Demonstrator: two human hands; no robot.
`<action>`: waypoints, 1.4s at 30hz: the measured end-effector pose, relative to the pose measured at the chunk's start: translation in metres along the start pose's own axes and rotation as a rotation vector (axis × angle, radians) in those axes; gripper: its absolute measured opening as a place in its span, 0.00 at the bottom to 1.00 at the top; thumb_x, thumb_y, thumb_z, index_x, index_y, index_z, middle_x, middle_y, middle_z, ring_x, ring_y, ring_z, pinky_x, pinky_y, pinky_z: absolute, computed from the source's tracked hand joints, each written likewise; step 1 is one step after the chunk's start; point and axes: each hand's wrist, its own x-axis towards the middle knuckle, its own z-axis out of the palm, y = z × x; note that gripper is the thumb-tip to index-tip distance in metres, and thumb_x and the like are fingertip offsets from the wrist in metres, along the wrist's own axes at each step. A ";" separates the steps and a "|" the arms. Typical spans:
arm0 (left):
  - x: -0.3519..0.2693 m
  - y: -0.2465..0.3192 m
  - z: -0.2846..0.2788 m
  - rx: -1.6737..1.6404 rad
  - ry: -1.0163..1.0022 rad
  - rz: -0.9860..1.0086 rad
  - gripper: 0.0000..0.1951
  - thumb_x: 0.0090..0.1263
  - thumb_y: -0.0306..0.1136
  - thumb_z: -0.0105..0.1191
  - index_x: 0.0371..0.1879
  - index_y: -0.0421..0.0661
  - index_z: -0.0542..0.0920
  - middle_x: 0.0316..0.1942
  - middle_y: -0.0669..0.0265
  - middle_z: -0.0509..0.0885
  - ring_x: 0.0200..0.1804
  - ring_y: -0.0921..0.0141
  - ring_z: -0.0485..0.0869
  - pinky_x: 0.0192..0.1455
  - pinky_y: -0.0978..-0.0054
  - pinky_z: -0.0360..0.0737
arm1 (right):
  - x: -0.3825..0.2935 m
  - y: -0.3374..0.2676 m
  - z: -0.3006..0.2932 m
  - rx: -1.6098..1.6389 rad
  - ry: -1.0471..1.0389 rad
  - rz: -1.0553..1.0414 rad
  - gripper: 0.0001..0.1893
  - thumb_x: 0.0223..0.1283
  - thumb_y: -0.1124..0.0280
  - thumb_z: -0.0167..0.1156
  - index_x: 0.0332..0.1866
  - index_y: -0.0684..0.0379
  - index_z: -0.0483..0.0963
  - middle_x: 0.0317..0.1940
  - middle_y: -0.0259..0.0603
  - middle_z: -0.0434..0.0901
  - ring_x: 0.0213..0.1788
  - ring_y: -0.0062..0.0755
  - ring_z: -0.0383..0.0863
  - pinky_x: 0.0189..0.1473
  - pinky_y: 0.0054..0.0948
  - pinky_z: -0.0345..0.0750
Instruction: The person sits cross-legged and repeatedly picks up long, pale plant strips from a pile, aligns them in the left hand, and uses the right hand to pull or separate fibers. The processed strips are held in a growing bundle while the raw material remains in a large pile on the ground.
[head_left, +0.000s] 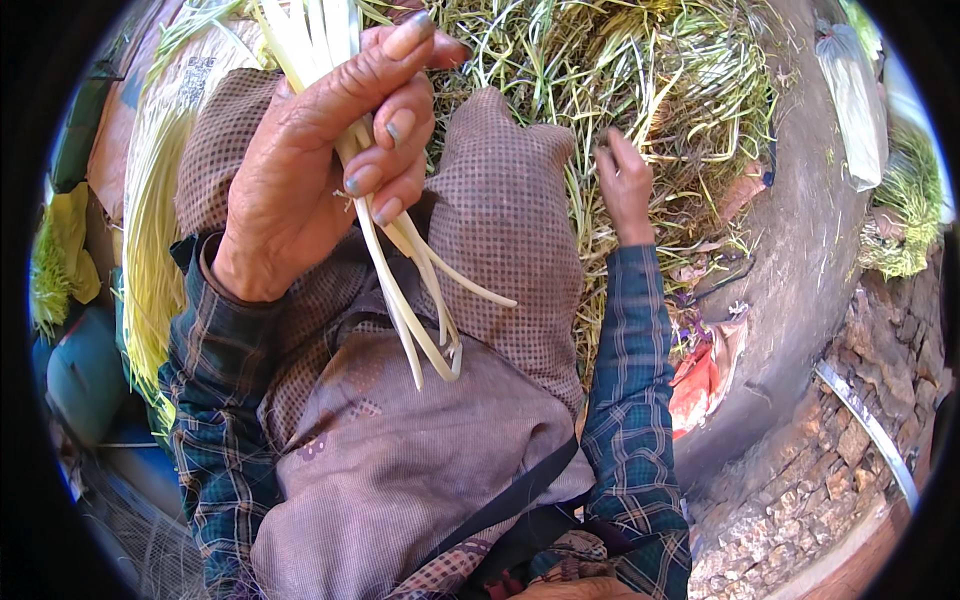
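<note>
My left hand (337, 142) is closed around a small bunch of pale, slender stalks (405, 277), possibly garlic chives or young garlic shoots. Their white lower ends hang over my lap, and the upper ends pass out of the top of the view. Lower and to the right, my right hand (626, 184) is at the near side of a big tangled heap of green and yellowish leaves (690, 90). Its fingers are curled, and whether they pinch a leaf cannot be made out. A checked cloth (502, 225) covers my knees.
Long yellow-green shoots (150, 255) lie on a pale sack (217, 56) at my left. Rightward are a red plastic bag (690, 390), a filled clear plastic bag (851, 105), a leafy green bundle (904, 202) and rough stones (825, 450). A blue-green rounded object (86, 375) stands far left.
</note>
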 end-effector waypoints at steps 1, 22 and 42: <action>0.000 0.000 0.001 0.013 0.004 -0.011 0.14 0.74 0.34 0.34 0.45 0.34 0.65 0.17 0.72 0.65 0.10 0.83 0.59 0.10 0.86 0.66 | 0.021 0.006 0.004 -0.011 0.050 -0.112 0.21 0.55 0.67 0.58 0.54 0.62 0.68 0.48 0.50 0.76 0.51 0.39 0.75 0.54 0.38 0.72; -0.012 0.025 -0.006 0.019 -0.008 -0.089 0.14 0.74 0.35 0.34 0.46 0.36 0.63 0.14 0.71 0.67 0.09 0.81 0.63 0.10 0.84 0.69 | -0.047 0.008 0.011 -0.042 -0.330 -0.017 0.07 0.59 0.71 0.50 0.30 0.54 0.76 0.14 0.32 0.71 0.13 0.21 0.66 0.15 0.21 0.71; -0.017 0.043 -0.007 0.163 0.139 -0.171 0.14 0.72 0.36 0.38 0.44 0.35 0.64 0.11 0.71 0.66 0.09 0.81 0.63 0.10 0.84 0.68 | 0.040 0.052 0.059 -0.250 0.306 0.714 0.39 0.39 0.71 0.61 0.61 0.68 0.53 0.47 0.58 0.67 0.49 0.49 0.71 0.47 0.43 0.73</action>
